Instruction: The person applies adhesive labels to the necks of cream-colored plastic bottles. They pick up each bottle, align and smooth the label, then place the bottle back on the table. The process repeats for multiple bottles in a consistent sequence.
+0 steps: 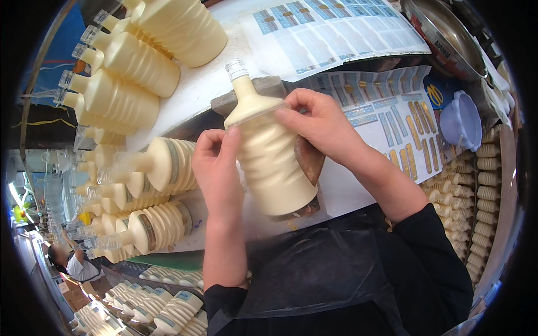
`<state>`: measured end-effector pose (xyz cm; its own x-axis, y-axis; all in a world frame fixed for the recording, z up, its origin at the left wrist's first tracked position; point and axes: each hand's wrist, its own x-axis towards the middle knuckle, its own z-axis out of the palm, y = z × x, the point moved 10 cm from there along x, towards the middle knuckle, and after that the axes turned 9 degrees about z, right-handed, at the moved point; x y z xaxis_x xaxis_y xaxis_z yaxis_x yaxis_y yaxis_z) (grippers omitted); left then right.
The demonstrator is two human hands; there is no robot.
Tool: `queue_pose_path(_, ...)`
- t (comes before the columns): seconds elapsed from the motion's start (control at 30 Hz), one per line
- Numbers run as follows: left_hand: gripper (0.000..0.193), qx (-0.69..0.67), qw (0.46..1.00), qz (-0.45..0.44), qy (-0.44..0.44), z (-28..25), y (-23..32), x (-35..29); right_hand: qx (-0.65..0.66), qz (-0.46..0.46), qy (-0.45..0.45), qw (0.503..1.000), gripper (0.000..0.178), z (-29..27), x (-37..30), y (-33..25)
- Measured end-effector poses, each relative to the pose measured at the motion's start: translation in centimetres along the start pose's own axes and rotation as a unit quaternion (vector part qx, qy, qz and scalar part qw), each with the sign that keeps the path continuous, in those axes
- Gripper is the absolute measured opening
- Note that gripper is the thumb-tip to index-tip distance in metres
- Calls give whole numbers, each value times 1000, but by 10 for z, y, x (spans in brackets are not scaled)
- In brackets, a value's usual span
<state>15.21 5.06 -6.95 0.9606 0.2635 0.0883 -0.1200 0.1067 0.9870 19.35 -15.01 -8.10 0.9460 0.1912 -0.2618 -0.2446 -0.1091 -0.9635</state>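
Note:
A cream bottle (269, 162) with wavy ribbed sides and a clear threaded neck lies in front of me, neck pointing away, on a grey support (223, 103). A thin, see-through strip (255, 116) runs across its shoulder. My left hand (217, 162) pinches the strip's left end, thumb at the bottle's edge. On the other side my right hand (319, 120) pinches its right end between thumb and forefinger. Below that palm a flat brown wedge-shaped piece (310, 161) rests against the bottle's side, apparently tucked under my curled fingers.
Plain cream bottles (112, 101) stand at the far left; banded ones (151, 229) lie nearer. Printed sheets of blue and gold decals (392, 123) cover the right side. Beyond are a lilac bucket (460, 120) and a metal basin (448, 33). Another person (78, 266) is at lower left.

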Motion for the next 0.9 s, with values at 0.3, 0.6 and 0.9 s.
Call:
queue_pose_path(0.3,11,-51,998,17,33,-1,-11,1,17,2,20,1000,29,-2,3,3)
queue_pose_path(0.6,14,6,999,30,37,1,-10,0,75,17,-27,997,16,0,12,15)
queue_pose_path(0.9,46,29,998,-41,-34,29,-11,-3,15,3,-43,999,27,7,11,15)
